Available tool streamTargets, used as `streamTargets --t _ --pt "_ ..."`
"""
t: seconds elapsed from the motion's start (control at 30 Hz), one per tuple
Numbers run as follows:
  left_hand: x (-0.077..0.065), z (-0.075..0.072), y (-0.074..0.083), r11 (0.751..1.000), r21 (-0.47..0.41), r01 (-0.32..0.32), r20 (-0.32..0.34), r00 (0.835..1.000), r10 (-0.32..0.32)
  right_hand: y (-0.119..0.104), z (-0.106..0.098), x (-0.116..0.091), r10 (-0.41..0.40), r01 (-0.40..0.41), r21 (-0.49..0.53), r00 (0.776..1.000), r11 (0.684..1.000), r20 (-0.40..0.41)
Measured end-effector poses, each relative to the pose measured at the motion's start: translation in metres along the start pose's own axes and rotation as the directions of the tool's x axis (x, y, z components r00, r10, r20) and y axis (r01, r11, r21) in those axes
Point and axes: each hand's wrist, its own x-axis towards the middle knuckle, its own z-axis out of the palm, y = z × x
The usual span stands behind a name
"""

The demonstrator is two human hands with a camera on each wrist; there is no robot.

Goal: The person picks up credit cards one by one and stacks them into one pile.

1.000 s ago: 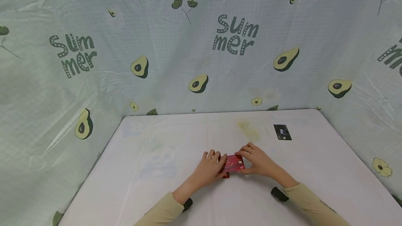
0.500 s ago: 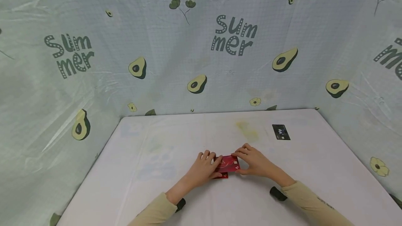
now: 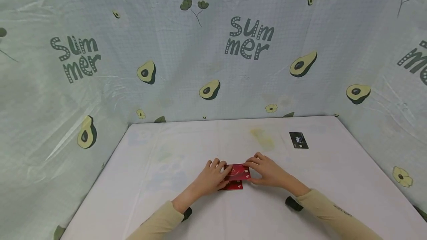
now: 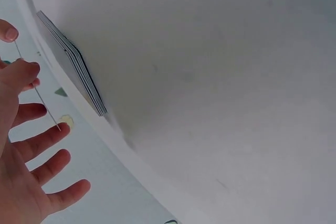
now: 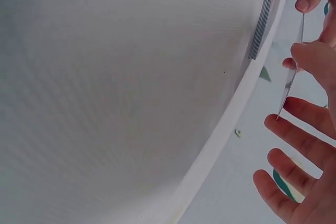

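Note:
A red card (image 3: 241, 172) with a small chip is held up between both hands, in the middle of the table. My left hand (image 3: 208, 179) pinches its left end between thumb and fingers, the remaining fingers spread. At the right end my right hand (image 3: 267, 172) grips it the same way. Seen edge-on in the left wrist view, the held card (image 4: 46, 107) is thin and tilted. Beneath it a neat stack of cards (image 4: 79, 66) lies on the table, and its red top card (image 3: 236, 185) shows partly, the upper portion hidden by the held card and left hand.
A black card marked VIP (image 3: 298, 140) lies apart at the back right of the white table (image 3: 186, 140). Behind and beside the table hangs a pale sheet (image 3: 180, 47) printed with avocados. Dark wrist-camera bodies (image 3: 293, 203) sit below both wrists.
Both hands have shifted a little to the left, carrying the red card along between them. More of the stack's red top card now shows below it. The black card stays put.

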Motion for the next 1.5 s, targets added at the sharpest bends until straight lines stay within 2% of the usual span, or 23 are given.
streamTargets --t 0.3,0.63,0.9,1.03,1.5 --pt "-0.002 0.000 -0.004 1.000 -0.013 -0.014 0.021 1.000 0.014 -0.002 0.002 0.003 -0.004 0.005 -0.019 0.999 1.000 0.048" --pt "-0.007 -0.002 -0.005 0.999 0.014 -0.037 0.023 0.999 0.037 -0.005 0.005 0.003 -0.006 0.007 -0.019 0.996 1.000 0.093" --pt "-0.012 0.001 -0.006 0.999 0.002 -0.050 0.047 0.998 0.050 -0.009 0.006 0.006 -0.048 0.051 -0.024 0.995 0.998 0.086" --pt "-0.016 0.002 -0.006 0.998 -0.013 -0.063 0.035 0.997 0.063 -0.010 0.008 0.006 -0.070 0.073 -0.040 0.994 0.997 0.080" --pt "-0.019 0.003 -0.007 0.996 -0.021 -0.083 0.056 0.995 0.084 -0.013 0.009 0.009 -0.091 0.098 -0.042 0.985 0.994 0.144"
